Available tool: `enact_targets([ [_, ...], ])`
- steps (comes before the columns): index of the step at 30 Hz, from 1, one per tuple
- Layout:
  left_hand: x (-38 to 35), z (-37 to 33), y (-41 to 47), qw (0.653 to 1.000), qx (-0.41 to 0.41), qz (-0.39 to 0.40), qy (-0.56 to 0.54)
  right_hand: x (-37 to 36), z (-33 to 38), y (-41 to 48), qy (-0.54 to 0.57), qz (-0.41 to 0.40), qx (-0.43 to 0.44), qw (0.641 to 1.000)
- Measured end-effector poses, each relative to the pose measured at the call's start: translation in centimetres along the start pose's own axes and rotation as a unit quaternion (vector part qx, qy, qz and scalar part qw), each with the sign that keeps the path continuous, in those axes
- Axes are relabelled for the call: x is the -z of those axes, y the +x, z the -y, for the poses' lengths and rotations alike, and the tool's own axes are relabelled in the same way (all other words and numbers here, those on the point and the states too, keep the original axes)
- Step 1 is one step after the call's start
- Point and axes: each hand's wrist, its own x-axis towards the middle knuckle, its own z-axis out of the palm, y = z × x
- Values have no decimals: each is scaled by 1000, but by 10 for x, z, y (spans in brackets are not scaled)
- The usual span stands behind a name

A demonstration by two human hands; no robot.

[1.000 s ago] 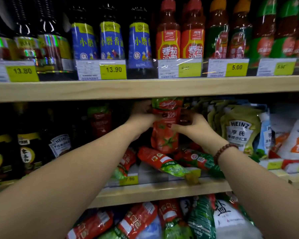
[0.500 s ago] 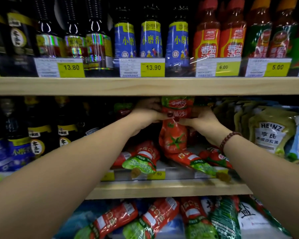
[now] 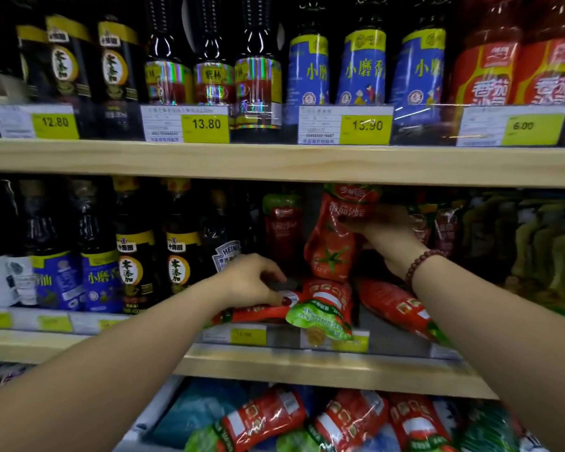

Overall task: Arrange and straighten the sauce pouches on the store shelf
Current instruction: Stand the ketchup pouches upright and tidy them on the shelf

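R hand [image 3: 385,236] fingers clamp upright pouch [image 3: 333,246], center; L hand [image 3: 253,282] fingers grip flat pouch [image 3: 323,308] overhanging shelf [image 3: 307,367] edge. Bottles [image 3: 134,256] crowd left, green pouches [image 3: 535,230] packed right.

You faced a dim store shelving unit built of pale wood boards.
The upper shelf board [image 3: 274,163] ran straight across your view, with the middle shelf board [image 3: 307,370] below it. Up top you had tall dark bottles [image 3: 66,63] at left, then holographic-label bottles [image 3: 214,79], blue-label bottles [image 3: 362,70] and red bottles [image 3: 490,73], all upright in rows. Yellow price tags [image 3: 206,125] in a clear rail fronted them and caught glare. On the middle board at left, lower dark bottles [image 3: 134,256] stood beside small blue bottles [image 3: 98,278], a Heinz bottle [image 3: 225,252] just right of them. The recesses behind were near black.
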Motion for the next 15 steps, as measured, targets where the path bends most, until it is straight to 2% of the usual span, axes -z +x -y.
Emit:
enact_targets([
  [9, -13, 13, 3, 997, 13, -33, -73, -45, -6, 18, -21, 21, 50, 998],
  [15, -18, 17, 2, 995, 25, -44, -90, -69, -23, 25, -45, 47, 35, 997],
])
